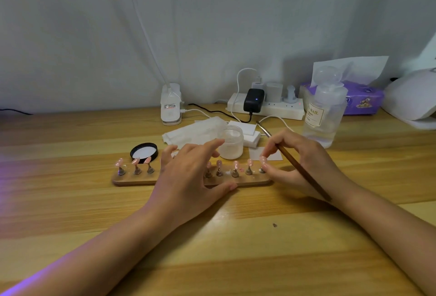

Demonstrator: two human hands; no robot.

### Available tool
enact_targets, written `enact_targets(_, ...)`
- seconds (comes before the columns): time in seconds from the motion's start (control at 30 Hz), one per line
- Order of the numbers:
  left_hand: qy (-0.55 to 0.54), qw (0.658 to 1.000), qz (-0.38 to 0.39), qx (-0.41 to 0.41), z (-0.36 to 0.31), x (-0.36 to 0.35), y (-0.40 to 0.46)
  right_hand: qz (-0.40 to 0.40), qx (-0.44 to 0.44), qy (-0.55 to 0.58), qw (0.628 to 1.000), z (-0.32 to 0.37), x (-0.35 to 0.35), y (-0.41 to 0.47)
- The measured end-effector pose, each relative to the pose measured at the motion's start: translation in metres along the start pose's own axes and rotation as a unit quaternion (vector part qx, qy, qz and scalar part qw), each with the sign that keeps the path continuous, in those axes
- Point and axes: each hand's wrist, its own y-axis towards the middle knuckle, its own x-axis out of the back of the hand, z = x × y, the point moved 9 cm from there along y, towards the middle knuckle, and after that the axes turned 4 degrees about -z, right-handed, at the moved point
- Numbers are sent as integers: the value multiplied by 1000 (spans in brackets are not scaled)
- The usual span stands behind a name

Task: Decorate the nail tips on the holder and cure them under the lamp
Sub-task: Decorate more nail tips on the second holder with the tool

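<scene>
A long wooden holder (132, 181) lies across the table with several pink nail tips (135, 161) standing on small metal stands. My left hand (188, 173) hovers over the holder's middle, fingers spread and straight, thumb at its front edge, hiding some stands. My right hand (297, 166) is at the holder's right end. It grips a brown nail brush (299, 166) that points up and back, and its fingertips pinch the rightmost nail tip (263, 160). The white curing lamp (412, 95) sits at the far right edge.
An open frosted jar (232, 142) stands behind the holder, its black lid (144, 151) to the left. Tissues (193, 131), white pads (247, 130), a clear bottle (325, 116), a power strip (266, 107), a purple tissue pack (363, 99) and a white clip device (171, 107) crowd the back.
</scene>
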Motion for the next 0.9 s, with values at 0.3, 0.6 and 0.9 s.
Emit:
enact_targets(0.3,47,999,22,-12,3,2,-3,33,26,-108,993,-2,12,-1)
enact_targets(0.6,37,995,-38,-83,-13,19,-3,92,33,-238,966,-17,-3,-3)
enact_targets(0.9,-8,993,-90,-73,-16,35,-1,135,59,-292,945,-13,-12,-3)
